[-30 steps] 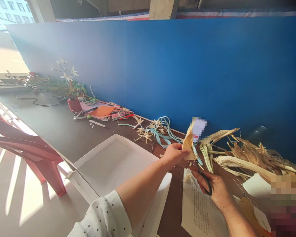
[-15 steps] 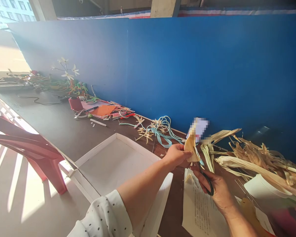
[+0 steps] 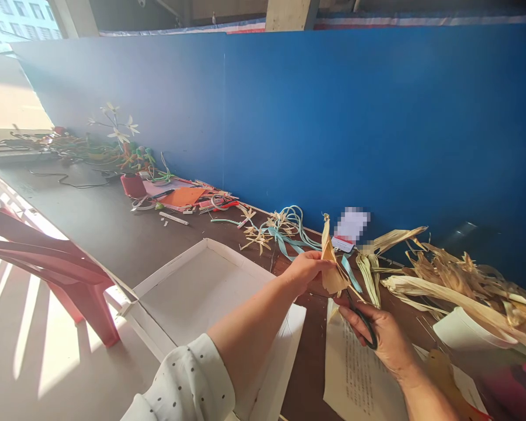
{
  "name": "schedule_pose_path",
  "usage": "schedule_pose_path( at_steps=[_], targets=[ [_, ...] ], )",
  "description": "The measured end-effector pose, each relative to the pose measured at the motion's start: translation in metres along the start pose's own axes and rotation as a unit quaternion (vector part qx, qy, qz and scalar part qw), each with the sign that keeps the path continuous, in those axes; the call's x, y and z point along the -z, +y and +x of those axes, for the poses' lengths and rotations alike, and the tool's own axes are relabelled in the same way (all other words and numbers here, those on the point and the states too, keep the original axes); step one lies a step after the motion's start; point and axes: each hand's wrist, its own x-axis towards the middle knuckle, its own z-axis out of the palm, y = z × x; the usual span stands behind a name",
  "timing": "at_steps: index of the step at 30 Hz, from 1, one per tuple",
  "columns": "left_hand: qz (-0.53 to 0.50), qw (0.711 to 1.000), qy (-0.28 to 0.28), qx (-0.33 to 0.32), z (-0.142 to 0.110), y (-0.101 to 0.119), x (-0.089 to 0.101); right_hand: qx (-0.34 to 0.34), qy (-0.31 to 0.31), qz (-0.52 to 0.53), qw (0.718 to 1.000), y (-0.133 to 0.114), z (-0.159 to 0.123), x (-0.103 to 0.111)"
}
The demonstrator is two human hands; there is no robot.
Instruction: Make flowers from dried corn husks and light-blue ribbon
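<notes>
My left hand [image 3: 305, 272] pinches a dry, tan corn husk piece [image 3: 331, 263] and holds it upright above the dark table. My right hand [image 3: 383, 336] grips black-handled scissors [image 3: 363, 320], whose blades point up at the bottom edge of the husk. Both hands hover over a printed paper sheet [image 3: 355, 368] lying on the table. The scissor blades are mostly hidden behind the husk and my fingers.
A shallow white cardboard tray [image 3: 201, 286] lies to the left. A pile of dry husks [image 3: 456, 280] spreads along the blue partition [image 3: 333, 117] on the right. Ribbons, husk flowers [image 3: 276, 231], coloured paper scraps and a red cup [image 3: 132, 185] lie further left. A red plastic chair [image 3: 52, 263] stands beside the table.
My left hand has turned the husk so it stands narrower and more upright, and lowered it slightly. The scissors stay at the husk's bottom edge.
</notes>
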Motion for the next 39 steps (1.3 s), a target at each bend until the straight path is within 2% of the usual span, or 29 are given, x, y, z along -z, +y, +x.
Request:
schedule_pose_path(
  at_steps=[6, 12, 17, 27, 33, 39],
  targets=[
    [-0.047, 0.998, 0.037, -0.018, 0.007, -0.006, 0.004, -0.004, -0.018, -0.009, 1.000, -0.001, -0.001, -0.001],
    [-0.059, 0.996, 0.052, -0.032, 0.005, -0.008, 0.001, 0.003, -0.014, -0.012, 1.000, 0.003, 0.001, 0.000],
    [-0.002, 0.997, 0.080, -0.021, 0.003, -0.009, -0.002, -0.004, -0.014, -0.016, 1.000, 0.005, 0.002, 0.000],
    [0.090, 0.994, 0.056, -0.022, 0.003, -0.009, -0.001, 0.014, -0.012, -0.016, 1.000, 0.009, 0.003, 0.003],
    [0.160, 0.984, 0.069, -0.040, 0.002, -0.008, -0.002, 0.012, -0.014, -0.007, 1.000, 0.008, 0.002, 0.003],
    [0.261, 0.962, 0.069, -0.041, -0.004, -0.003, -0.003, 0.017, -0.026, -0.007, 1.000, 0.013, 0.004, 0.005]
  ],
)
